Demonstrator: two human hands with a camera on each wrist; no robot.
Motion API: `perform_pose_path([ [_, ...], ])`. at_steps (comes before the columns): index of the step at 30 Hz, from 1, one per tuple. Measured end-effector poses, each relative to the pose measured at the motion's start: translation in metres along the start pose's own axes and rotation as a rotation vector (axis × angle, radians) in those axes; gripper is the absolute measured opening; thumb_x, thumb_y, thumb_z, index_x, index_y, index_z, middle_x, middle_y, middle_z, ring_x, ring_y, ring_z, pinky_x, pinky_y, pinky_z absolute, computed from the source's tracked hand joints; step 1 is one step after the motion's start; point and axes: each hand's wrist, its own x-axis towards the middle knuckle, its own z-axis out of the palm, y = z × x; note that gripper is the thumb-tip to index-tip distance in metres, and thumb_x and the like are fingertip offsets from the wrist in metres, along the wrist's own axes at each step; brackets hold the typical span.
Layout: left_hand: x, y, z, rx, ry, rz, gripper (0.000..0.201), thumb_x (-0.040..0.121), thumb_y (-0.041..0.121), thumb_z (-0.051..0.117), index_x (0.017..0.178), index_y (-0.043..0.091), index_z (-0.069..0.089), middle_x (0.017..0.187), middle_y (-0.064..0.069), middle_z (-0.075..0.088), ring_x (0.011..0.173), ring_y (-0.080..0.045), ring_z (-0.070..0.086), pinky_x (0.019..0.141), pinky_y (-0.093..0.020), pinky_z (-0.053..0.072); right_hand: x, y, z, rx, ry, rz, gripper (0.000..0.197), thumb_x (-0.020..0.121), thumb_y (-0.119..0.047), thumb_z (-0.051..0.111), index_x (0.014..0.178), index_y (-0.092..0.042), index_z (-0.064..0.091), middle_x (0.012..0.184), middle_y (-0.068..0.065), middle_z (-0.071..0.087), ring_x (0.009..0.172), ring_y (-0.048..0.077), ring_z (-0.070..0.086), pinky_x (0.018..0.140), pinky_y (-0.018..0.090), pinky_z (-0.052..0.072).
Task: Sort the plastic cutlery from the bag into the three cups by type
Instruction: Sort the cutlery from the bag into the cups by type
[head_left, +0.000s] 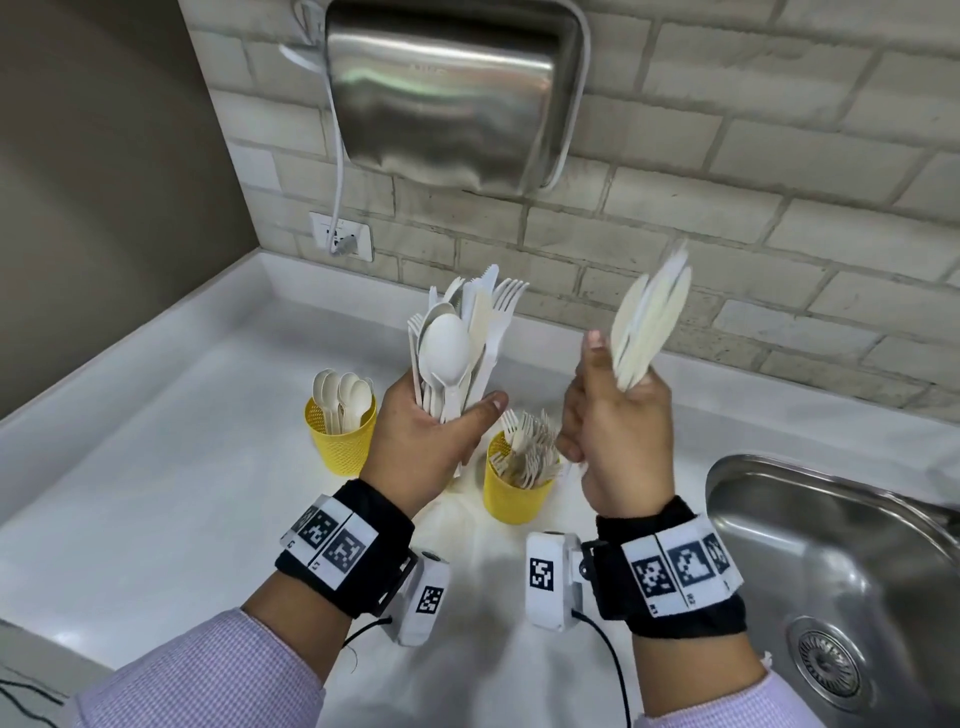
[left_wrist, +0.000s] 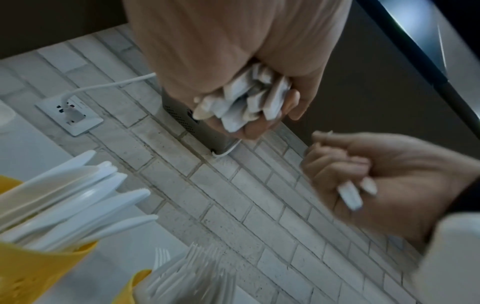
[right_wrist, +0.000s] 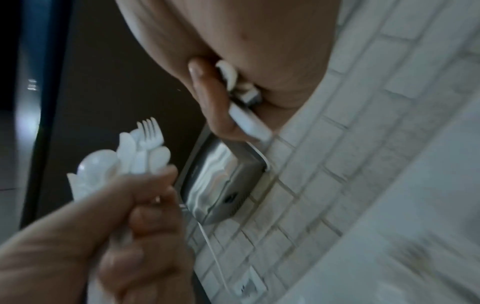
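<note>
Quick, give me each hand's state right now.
Left hand: grips a mixed cutlery bundle.
Right hand: holds a few knives.

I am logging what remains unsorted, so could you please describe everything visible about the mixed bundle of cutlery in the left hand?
The mixed bundle of cutlery is off-white, matte plastic: spoons, forks and at least one serrated knife. It stands roughly upright above the counter, heads fanned upward, a large spoon bowl in front. The left hand grips the handles; their ends poke out below the fist in the left wrist view. Nothing else touches it.
</note>
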Motion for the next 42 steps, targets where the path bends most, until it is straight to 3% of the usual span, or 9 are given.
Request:
perform_pose_path([
  [5, 0.000, -0.007, 0.000, 0.005, -0.019, -0.027, 0.022, 0.087, 0.017, 0.080, 0.083, 0.008, 0.060, 0.052, 0.005, 0.054, 0.046, -0.021, 0.048, 0.050, -0.031, 0.044, -0.002, -0.030, 0.009, -0.119, -0.124, -0.227, 0.017, 0.090, -0.034, 0.074, 0.077, -0.025, 0.067, 0.051, -0.015, 0.048, 0.043, 0.006, 0.042, 0.056, 0.020, 0.034],
  [7, 0.000, -0.008, 0.001, -0.004, -0.023, -0.034, 0.021, 0.087, 0.016, 0.080, 0.084, 0.009, 0.060, 0.052, 0.002, 0.053, 0.045, -0.022, 0.048, 0.050, -0.032, 0.043, -0.003, -0.033, 0.017, -0.247, -0.178, -0.300, 0.010, 0.091, -0.023, 0.075, 0.082, -0.021, 0.073, 0.058, -0.010, 0.063, 0.052, 0.004, 0.056, 0.059, 0.019, 0.042],
  [14, -0.001, -0.004, 0.000, -0.017, -0.055, -0.012, 0.022, 0.089, 0.014, 0.076, 0.092, 0.000, 0.060, 0.053, -0.006, 0.052, 0.043, -0.023, 0.048, 0.046, -0.031, 0.043, -0.004, -0.026, 0.029, -0.415, -0.153, -0.273, 0.007, 0.088, -0.019, 0.078, 0.094, -0.017, 0.076, 0.074, 0.000, 0.075, 0.063, 0.011, 0.067, 0.059, 0.011, 0.049],
  [18, -0.001, -0.005, -0.002, 0.018, -0.070, -0.030, 0.022, 0.091, 0.013, 0.075, 0.093, -0.003, 0.059, 0.050, -0.006, 0.052, 0.041, -0.022, 0.047, 0.043, -0.027, 0.040, -0.003, -0.025, 0.033, -0.382, -0.170, -0.239, 0.009, 0.088, -0.016, 0.078, 0.097, -0.014, 0.076, 0.075, 0.003, 0.075, 0.064, 0.009, 0.070, 0.059, 0.015, 0.052],
  [23, -0.003, -0.006, -0.002, 0.055, -0.113, -0.035, 0.018, 0.091, 0.011, 0.076, 0.089, 0.004, 0.060, 0.050, -0.004, 0.054, 0.043, -0.024, 0.049, 0.048, -0.029, 0.042, 0.005, -0.017, 0.033, -0.216, -0.192, -0.091, 0.005, 0.090, -0.010, 0.076, 0.088, -0.011, 0.071, 0.049, -0.018, 0.055, 0.042, -0.001, 0.051, 0.050, 0.015, 0.038],
  [29, -0.006, -0.003, -0.002, 0.050, -0.147, -0.028, 0.014, 0.091, 0.009, 0.076, 0.090, 0.006, 0.062, 0.047, 0.003, 0.055, 0.040, -0.019, 0.048, 0.046, -0.025, 0.042, 0.001, -0.022, 0.036, -0.020, -0.219, 0.029, 0.014, 0.095, 0.000, 0.065, 0.085, -0.009, 0.062, 0.045, -0.014, 0.050, 0.033, 0.001, 0.040, 0.037, 0.017, 0.033],
  [36, -0.009, -0.003, -0.004, 0.091, -0.168, -0.058, 0.017, 0.089, 0.011, 0.078, 0.087, 0.010, 0.061, 0.047, 0.003, 0.057, 0.041, -0.020, 0.048, 0.049, -0.030, 0.044, 0.000, -0.028, 0.037, 0.132, -0.191, 0.027, 0.011, 0.101, -0.004, 0.056, 0.095, -0.011, 0.051, 0.043, -0.005, 0.035, 0.032, 0.010, 0.027, 0.039, 0.018, 0.022],
  [40, -0.011, -0.001, -0.005, 0.125, -0.172, -0.064, 0.023, 0.088, 0.009, 0.079, 0.083, 0.018, 0.058, 0.047, 0.004, 0.057, 0.041, -0.022, 0.048, 0.049, -0.032, 0.044, 0.002, -0.028, 0.029, -0.098, -0.307, -0.094, 0.015, 0.100, -0.008, 0.061, 0.087, -0.012, 0.056, 0.050, -0.010, 0.049, 0.037, 0.003, 0.041, 0.038, 0.018, 0.033],
  [42, -0.011, 0.000, -0.005, 0.141, -0.178, -0.064, 0.025, 0.087, 0.009, 0.079, 0.083, 0.021, 0.057, 0.047, 0.004, 0.058, 0.041, -0.021, 0.048, 0.048, -0.033, 0.044, 0.003, -0.030, 0.025, -0.186, -0.387, -0.143, 0.009, 0.100, -0.005, 0.060, 0.092, -0.007, 0.064, 0.051, -0.016, 0.056, 0.041, 0.001, 0.052, 0.045, 0.008, 0.038],
])
